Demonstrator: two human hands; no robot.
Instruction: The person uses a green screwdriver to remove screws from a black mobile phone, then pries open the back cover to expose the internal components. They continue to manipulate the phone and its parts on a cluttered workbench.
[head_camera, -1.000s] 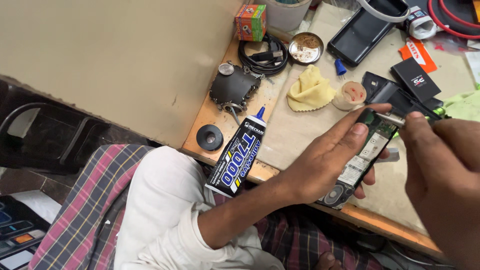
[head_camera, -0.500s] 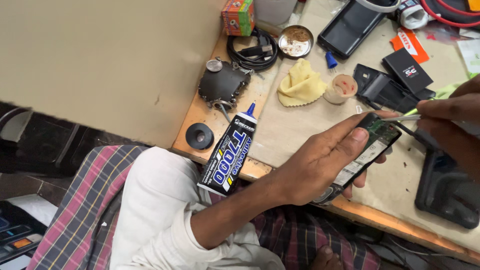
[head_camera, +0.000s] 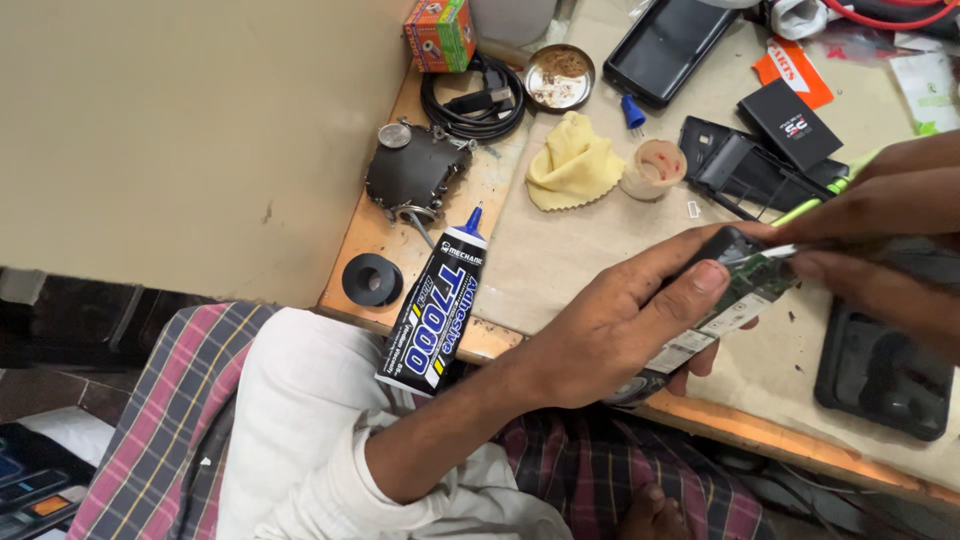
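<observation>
My left hand (head_camera: 625, 325) grips a small opened phone (head_camera: 735, 295) with its green circuit board showing, held over the front edge of the workbench. My right hand (head_camera: 880, 240) holds a thin tool with a yellow-green handle (head_camera: 815, 207); its metal tip rests on the board near my left thumb. A black glue tube with a blue nozzle (head_camera: 437, 310) lies propped on my left knee and forearm, leaning against the bench edge.
On the bench lie a yellow cloth (head_camera: 572, 160), a small round cup (head_camera: 655, 168), a black phone frame (head_camera: 745, 170), a round tin (head_camera: 560, 75), coiled black cable (head_camera: 478, 98), a dark metal part (head_camera: 412, 175), a black ring (head_camera: 372, 280) and a black phone shell (head_camera: 885, 375).
My right hand has drawn back from covering the phone and now brings the tool tip onto the board. The view shifted slightly; my left hand keeps holding the phone.
</observation>
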